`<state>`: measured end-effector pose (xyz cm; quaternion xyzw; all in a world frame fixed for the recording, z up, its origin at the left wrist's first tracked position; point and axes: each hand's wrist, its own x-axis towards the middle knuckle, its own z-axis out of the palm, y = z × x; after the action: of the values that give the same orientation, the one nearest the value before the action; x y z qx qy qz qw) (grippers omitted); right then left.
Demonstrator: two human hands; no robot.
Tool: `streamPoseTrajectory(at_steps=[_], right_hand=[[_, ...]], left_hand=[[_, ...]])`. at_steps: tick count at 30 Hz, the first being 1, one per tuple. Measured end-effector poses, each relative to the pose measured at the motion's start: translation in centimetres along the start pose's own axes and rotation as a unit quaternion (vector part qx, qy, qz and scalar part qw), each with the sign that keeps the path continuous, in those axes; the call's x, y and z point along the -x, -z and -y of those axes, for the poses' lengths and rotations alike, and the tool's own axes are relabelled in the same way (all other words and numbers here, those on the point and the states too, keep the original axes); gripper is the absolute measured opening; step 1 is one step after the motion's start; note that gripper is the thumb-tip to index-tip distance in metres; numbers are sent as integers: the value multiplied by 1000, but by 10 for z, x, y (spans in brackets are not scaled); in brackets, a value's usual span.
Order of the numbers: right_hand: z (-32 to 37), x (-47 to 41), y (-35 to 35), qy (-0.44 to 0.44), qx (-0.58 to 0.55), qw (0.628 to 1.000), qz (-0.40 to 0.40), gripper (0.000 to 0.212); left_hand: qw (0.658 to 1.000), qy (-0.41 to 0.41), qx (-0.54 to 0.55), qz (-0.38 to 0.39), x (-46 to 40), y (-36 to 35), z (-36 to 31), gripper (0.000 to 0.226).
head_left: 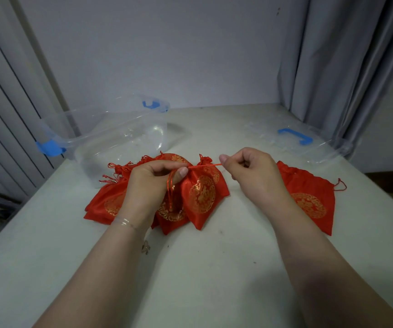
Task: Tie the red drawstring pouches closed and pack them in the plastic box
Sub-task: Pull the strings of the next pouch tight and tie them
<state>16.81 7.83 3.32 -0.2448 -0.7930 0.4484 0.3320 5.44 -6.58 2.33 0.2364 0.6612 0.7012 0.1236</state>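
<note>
Drawstring pulled taut between both hands

Left hand (154,178) pinches the pouch (200,192) neck; right hand (249,169) grips the cord (205,165). Uneven pulling could slip the cord from the fingers.

The pouches (201,192) were red with gold medallions; the clear box (119,136) had blue clips; table (214,268) white.

Glossy satin pouches (200,192); clear plastic box (119,136); matt table (190,268)
</note>
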Motion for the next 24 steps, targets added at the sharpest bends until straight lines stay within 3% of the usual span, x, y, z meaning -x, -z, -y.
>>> streamPoseTrajectory(at_steps=[6, 11, 13, 15, 16, 19, 24], right_hand=[[-2, -4, 6, -13, -2, 1000, -23, 29], [-16, -7, 6, -53, 132, 977, 156, 16], [-15, -7, 4, 29, 106, 989, 97, 7], [-4, -3, 2, 123, 18, 991, 55, 20], [0, -1, 0, 140, -25, 987, 73, 24], [1, 5, -14, 117, -30, 982, 144, 25], [-4, 2, -18, 73, -69, 988, 114, 17]], left_hand=[[1000, 7, -1, 13, 0, 1, -1, 17], [996, -39, -40, 63, 1, 3, -3, 23], [992, -63, -72, 83, 2, 2, -4, 25], [986, -85, -98, 108, 5, -1, -4, 27], [981, -102, -107, 123, 7, -3, -3, 27], [962, -183, -146, 139, 12, -8, 1, 22], [941, -269, -194, 66, 14, -12, 4, 20]])
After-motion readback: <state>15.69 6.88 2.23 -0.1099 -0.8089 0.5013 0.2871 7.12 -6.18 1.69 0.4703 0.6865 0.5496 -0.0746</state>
